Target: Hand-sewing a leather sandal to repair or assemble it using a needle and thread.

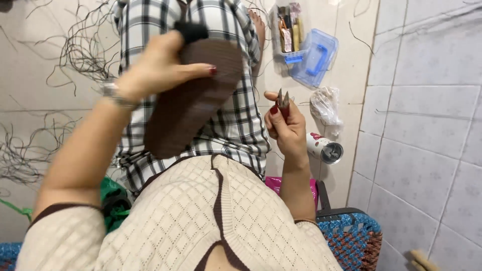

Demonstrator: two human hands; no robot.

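Note:
My left hand (160, 68) grips a brown shoe sole (193, 98), holding it sole-up over my lap in checked trousers. A black part (191, 31) sticks out above my fingers at the sole's far end. To the right of the sole, my right hand (286, 125) is closed around small thread snips (283, 103) with red handles, blades pointing up. The snips are apart from the sole.
Loose dark threads (75, 55) lie scattered on the tiled floor at left. An open blue plastic box (314, 57) with tools, a crumpled plastic bag (325, 105) and a white can (324, 148) lie on the floor at right. A tiled wall (427, 125) rises at right, a woven blue seat (351, 236) below.

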